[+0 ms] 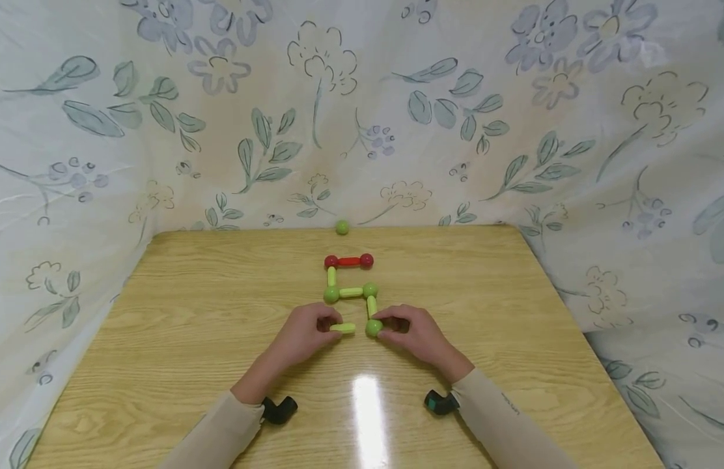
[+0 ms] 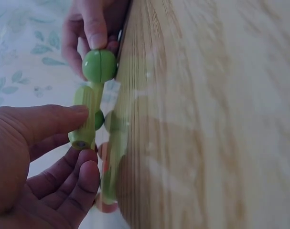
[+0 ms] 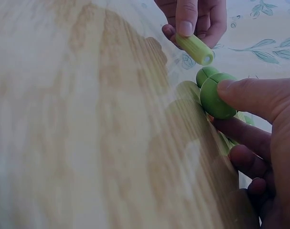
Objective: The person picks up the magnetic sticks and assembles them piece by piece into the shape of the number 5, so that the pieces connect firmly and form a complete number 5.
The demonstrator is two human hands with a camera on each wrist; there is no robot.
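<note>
My left hand (image 1: 305,333) pinches a short yellow-green rod (image 1: 347,328) between thumb and fingers; a small round metallic-looking spot shows in the rod's end (image 3: 208,59). Across a small gap, my right hand (image 1: 417,333) holds a green ball (image 1: 372,328) by thumb and fingers. That ball sits at the near end of a joined chain. From it a yellow-green rod (image 1: 372,306) runs back to another green ball (image 1: 370,290). A rod (image 1: 351,292) leads left to a third green ball (image 1: 331,294), then a rod (image 1: 331,276) and a red bar (image 1: 349,261) between two red balls (image 1: 366,260).
A loose green ball (image 1: 342,227) lies at the far edge of the wooden table (image 1: 221,273). Floral cloth (image 1: 362,163) hangs behind and beside the table. Black wrist devices (image 1: 280,410) show at both cuffs.
</note>
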